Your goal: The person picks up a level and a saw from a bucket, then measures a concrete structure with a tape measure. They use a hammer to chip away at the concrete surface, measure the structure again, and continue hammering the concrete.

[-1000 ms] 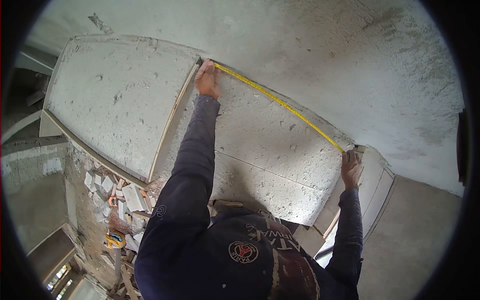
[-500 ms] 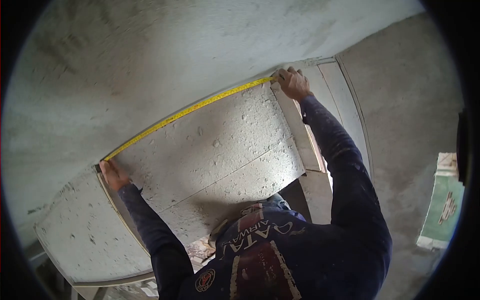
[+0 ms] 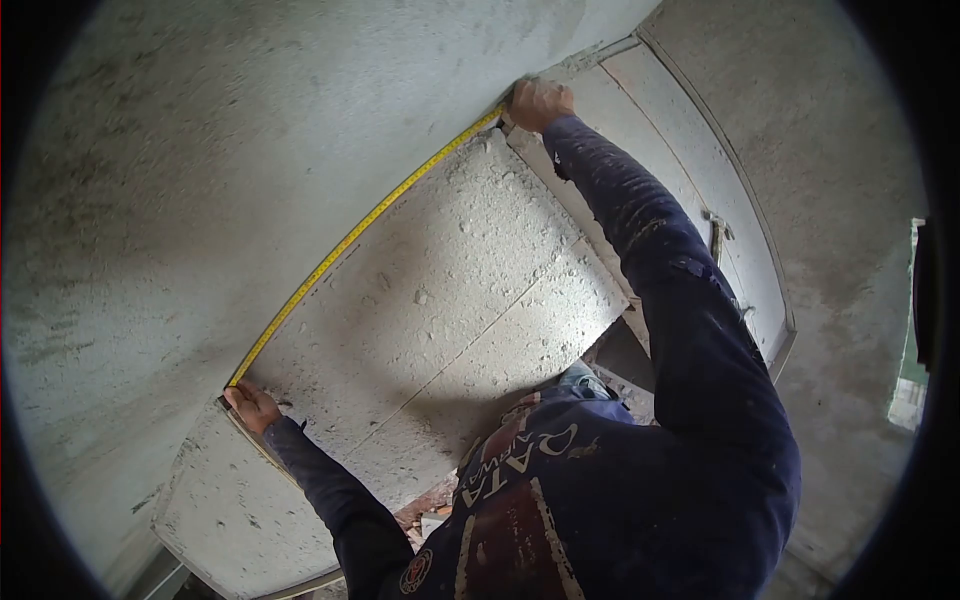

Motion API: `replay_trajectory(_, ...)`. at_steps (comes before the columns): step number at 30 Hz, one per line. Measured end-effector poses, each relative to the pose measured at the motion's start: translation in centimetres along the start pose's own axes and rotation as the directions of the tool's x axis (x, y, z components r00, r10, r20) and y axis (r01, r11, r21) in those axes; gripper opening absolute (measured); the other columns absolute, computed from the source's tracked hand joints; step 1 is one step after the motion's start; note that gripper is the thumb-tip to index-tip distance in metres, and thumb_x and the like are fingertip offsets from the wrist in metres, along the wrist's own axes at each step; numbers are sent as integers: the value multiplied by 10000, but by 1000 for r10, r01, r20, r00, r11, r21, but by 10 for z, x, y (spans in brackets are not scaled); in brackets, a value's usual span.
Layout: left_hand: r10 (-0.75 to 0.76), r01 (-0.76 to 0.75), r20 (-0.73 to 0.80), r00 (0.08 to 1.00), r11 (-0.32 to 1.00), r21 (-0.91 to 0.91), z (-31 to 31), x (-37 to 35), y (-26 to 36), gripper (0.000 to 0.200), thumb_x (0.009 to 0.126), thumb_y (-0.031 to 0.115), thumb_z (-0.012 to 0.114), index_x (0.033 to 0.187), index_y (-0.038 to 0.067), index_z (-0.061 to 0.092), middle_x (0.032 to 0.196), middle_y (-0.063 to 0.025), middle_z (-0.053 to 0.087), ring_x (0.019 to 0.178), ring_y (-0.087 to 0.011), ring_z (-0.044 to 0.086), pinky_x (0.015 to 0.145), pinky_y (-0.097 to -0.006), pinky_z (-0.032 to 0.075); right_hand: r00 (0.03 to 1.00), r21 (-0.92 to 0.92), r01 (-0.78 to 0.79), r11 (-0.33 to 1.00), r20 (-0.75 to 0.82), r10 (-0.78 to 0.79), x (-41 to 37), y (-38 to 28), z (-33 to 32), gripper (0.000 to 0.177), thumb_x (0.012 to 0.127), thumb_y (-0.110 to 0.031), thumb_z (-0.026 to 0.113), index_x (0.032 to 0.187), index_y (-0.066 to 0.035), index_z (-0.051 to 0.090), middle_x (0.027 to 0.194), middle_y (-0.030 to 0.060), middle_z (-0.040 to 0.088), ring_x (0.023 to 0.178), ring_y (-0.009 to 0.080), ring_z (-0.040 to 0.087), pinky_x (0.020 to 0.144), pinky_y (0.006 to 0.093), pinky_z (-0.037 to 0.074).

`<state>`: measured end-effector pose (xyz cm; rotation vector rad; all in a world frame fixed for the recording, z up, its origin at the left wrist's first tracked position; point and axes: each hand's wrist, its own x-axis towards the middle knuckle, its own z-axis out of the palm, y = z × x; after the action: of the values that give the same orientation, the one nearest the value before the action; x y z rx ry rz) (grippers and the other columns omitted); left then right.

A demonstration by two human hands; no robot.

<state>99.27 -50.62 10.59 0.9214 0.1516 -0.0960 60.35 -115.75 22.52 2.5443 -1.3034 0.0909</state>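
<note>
A yellow tape measure is stretched along the seam between the pale wall and a rough, crumb-strewn board. At the lower left, my left hand is closed, its fingers pressing one end of the tape at the board's corner. My right hand is closed round the tape's other end at the far upper corner; its fingers hide whatever part of the case is there. Between my hands the blade bows slightly against the wall.
A hammer lies on the pale panel to the right, partly beside my sleeve. Another speckled panel is at the lower left. A dark gap opens by the board's near right corner. Grey walls rise around.
My view has turned, so the tape now runs more steeply across it. Both hands still hold the tape's ends. The hammer has come into sight beside my right arm.
</note>
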Motion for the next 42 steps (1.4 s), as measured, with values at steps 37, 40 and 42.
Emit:
replay_trajectory(37, -51, 55, -243, 969, 998, 13, 21, 7, 15, 294, 1029, 154, 548, 1247, -43, 552, 1173, -149, 637, 1102, -258, 608, 1019, -332, 507, 987, 301, -153, 941, 3, 159, -25, -14, -17, 299, 947, -268, 450, 1014, -93, 684, 1158, 161, 651, 1145, 404, 555, 844, 568, 490)
replay_trajectory(40, -27, 37, -211, 977, 998, 44, 25, 0, 14, 308, 1023, 179, 563, 1241, -39, 552, 1150, -137, 642, 1077, -248, 614, 997, -323, 517, 987, 303, -153, 941, 3, 159, -24, -15, -19, 302, 948, -270, 446, 1012, -93, 682, 1163, 162, 650, 1148, 406, 554, 853, 568, 490)
replay_trajectory(42, -1, 17, -170, 985, 996, 93, 29, -4, 12, 296, 1022, 192, 570, 1241, -7, 557, 1140, -122, 646, 1057, -228, 615, 978, -311, 523, 978, 350, -200, 915, 130, 164, -21, -14, -24, 366, 893, -341, 626, 1125, -69, 706, 1349, 187, 572, 1253, 479, 514, 944, 611, 475)
